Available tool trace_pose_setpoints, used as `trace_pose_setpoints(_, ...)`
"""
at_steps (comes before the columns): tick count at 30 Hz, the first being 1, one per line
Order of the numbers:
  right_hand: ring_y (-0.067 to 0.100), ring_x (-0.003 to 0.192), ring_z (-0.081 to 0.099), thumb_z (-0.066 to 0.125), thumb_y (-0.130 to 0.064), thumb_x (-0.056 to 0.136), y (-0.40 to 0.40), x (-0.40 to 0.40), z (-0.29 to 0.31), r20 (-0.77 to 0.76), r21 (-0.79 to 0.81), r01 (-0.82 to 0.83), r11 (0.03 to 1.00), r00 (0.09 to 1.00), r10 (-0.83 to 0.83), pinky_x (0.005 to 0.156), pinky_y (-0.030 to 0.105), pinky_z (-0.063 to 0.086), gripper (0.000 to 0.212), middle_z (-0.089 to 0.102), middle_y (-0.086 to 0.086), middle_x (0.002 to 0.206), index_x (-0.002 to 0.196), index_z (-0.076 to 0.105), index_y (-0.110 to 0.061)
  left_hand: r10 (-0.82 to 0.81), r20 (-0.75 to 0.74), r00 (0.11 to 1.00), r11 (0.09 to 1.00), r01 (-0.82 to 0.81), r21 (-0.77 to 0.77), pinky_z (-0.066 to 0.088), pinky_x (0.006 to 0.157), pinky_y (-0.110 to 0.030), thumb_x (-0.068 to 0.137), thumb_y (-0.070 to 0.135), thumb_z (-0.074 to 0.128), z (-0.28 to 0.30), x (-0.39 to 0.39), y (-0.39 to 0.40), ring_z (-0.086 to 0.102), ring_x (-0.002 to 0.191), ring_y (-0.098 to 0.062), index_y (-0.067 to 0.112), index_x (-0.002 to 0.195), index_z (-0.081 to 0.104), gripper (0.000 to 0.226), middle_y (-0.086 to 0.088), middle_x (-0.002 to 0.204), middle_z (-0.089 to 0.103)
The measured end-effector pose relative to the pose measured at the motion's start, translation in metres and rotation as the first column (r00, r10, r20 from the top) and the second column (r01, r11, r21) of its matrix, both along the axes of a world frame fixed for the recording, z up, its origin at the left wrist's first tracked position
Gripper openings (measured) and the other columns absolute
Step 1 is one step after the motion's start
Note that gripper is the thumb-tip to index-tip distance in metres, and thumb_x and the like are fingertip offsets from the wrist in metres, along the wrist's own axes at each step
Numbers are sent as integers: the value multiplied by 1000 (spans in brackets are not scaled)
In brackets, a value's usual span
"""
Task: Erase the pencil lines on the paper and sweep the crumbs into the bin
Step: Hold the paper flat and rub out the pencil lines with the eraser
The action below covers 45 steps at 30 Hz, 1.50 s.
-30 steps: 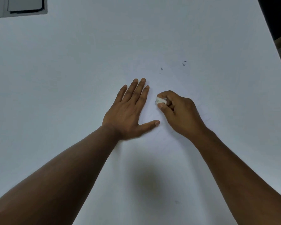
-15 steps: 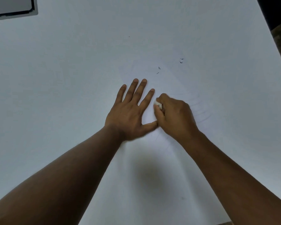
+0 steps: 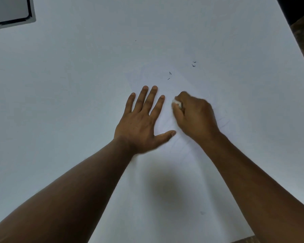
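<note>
L hand (image 3: 142, 125) flat, fingers straight, pressing paper (image 3: 165, 181) at mid-tabletop. R hand (image 3: 195, 116) just beside it, fingers curled round white eraser (image 3: 176, 103), eraser on paper. Dark crumbs (image 3: 193, 64) beyond the hands, toward far right edge. Grey panel (image 3: 11, 13) at far left corner.

A broad, smooth white table (image 3: 60, 102) carries a large white sheet of paper (image 3: 165, 199) with faint pencil lines. Small dark eraser crumbs (image 3: 193, 64) lie scattered on the sheet. A grey rectangular recessed panel (image 3: 11, 13) sits at the table's far left corner.
</note>
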State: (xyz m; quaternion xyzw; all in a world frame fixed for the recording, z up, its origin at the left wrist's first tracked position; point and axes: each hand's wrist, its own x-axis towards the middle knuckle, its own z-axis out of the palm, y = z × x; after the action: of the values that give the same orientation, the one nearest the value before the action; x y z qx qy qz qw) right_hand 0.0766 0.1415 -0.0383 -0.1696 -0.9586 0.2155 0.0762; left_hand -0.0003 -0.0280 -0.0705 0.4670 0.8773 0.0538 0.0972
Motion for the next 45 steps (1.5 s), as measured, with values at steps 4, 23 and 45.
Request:
trace_pose_setpoints(4,21,63,58,55,-23,97,7,-5,3,-3,-51,88,995,996,-88,62,29,46,16,55,-2,70,95,61,-8,3,2,1000,1000,-3,-1,-3,128,-54,92,85,18,0,0,0,-18,158,-25,20,166,1,100,-7,173,-13)
trace_pose_setpoints(23,24,69,63,58,-28,95,-35,8,4,31,-189,37,981,999,-31,64,33,51,17,67,3,76,101,64,-13,1,18,1000,1000,-2,23,-1,129,-52,94,76,23,-1,0,-2,-13,159,-25,10,164,-3,99,-10,173,-10)
trace_pose_setpoints(45,18,56,55,55,-25,97,-30,1,-5,-21,19,137,990,990,-137,54,29,46,15,61,-1,68,92,61,-13,-13,-17,1000,1000,12,-16,2,128,-56,92,84,13,0,-1,-1,-16,159,-27,26,166,1,94,-8,172,-14)
